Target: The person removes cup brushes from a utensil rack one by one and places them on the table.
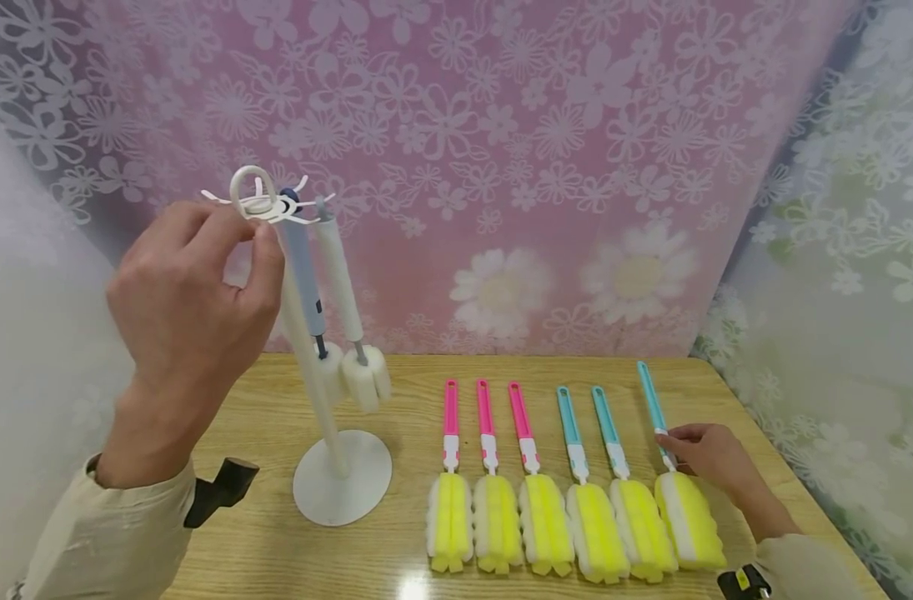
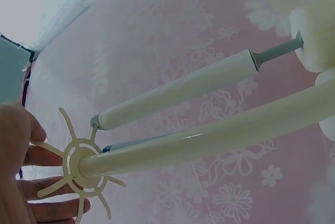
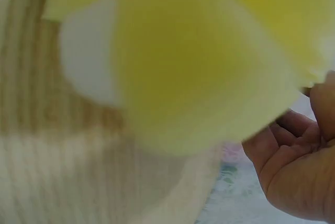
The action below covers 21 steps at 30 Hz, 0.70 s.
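Observation:
At the upper left, my left hand (image 1: 201, 267) pinches the hooked top of a white stand (image 1: 311, 367) with thumb and forefinger. Its ring of hooks (image 2: 84, 166) spreads in front of these fingers in the left wrist view. A blue-handled brush (image 1: 300, 267) and a white-handled brush (image 1: 341, 279), both with white sponge heads, hang from the hooks. Far right, my right hand (image 1: 707, 458) pinches the white neck of a turquoise-handled sponge brush (image 1: 690, 521). Its yellow and white head (image 3: 178, 67) fills much of the right wrist view, blurred, hiding part of that hand.
Left of the held brush lie two more turquoise-handled brushes (image 1: 606, 425) and three pink-handled brushes (image 1: 486, 417), side by side with sponge heads toward me. The stand's round base (image 1: 362, 483) rests on the wooden table (image 1: 261, 558). A pink flowered curtain (image 1: 464, 208) hangs behind.

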{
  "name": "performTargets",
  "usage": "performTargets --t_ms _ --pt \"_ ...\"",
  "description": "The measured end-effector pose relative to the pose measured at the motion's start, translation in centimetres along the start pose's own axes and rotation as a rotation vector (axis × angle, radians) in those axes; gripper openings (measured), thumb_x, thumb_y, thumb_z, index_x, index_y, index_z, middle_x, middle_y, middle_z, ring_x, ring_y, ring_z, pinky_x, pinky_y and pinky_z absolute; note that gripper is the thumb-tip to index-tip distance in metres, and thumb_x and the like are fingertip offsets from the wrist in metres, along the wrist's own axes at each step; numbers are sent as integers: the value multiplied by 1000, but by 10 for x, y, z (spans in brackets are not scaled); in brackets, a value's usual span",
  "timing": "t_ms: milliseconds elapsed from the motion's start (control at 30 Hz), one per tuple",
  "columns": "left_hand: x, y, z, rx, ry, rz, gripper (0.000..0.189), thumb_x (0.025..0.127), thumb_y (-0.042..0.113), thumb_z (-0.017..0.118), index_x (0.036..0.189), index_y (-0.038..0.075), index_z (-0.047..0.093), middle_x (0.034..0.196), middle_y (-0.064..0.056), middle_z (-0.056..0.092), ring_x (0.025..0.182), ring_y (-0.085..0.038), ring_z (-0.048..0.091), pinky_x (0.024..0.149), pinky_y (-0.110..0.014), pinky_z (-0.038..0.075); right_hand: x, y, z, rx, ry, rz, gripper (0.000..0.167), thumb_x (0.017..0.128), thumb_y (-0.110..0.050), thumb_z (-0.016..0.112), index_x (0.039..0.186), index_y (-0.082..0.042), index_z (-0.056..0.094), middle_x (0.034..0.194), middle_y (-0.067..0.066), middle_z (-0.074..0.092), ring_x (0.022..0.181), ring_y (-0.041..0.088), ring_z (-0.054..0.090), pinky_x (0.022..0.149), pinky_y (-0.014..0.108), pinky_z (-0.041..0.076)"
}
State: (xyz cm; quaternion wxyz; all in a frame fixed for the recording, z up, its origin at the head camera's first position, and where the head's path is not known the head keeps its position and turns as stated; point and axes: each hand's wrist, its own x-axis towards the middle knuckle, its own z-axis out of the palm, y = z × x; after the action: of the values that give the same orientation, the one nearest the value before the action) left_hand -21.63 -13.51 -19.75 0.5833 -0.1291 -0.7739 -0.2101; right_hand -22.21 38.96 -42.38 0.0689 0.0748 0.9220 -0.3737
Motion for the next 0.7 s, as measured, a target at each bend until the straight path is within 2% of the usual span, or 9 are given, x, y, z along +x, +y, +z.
performTargets --t_ms 233,400,700 --pt "-1 1 -1 -1 -12 -10 36 91 30 48 83 3 70 85 -15 63 75 -35 59 58 -52 42 5 4 12 -79 23 -16 51 95 -34 58 113 14 60 78 4 63 68 18 58 61 34 50" --pt "-2 2 -1 -2 -17 -11 36 91 30 48 85 3 71 85 -15 64 75 -34 60 58 -52 42 5 4 14 -111 22 -6 52 94 -36 58 112 13 61 78 3 63 68 17 58 61 34 49" --pt "-1 2 -1 -2 -13 -1 36 91 30 48 85 3 71 86 -15 64 76 -34 60 59 -52 42 6 8 18 -105 16 4 51 92 -38 60 106 11 63 77 4 63 67 17 57 59 33 47"
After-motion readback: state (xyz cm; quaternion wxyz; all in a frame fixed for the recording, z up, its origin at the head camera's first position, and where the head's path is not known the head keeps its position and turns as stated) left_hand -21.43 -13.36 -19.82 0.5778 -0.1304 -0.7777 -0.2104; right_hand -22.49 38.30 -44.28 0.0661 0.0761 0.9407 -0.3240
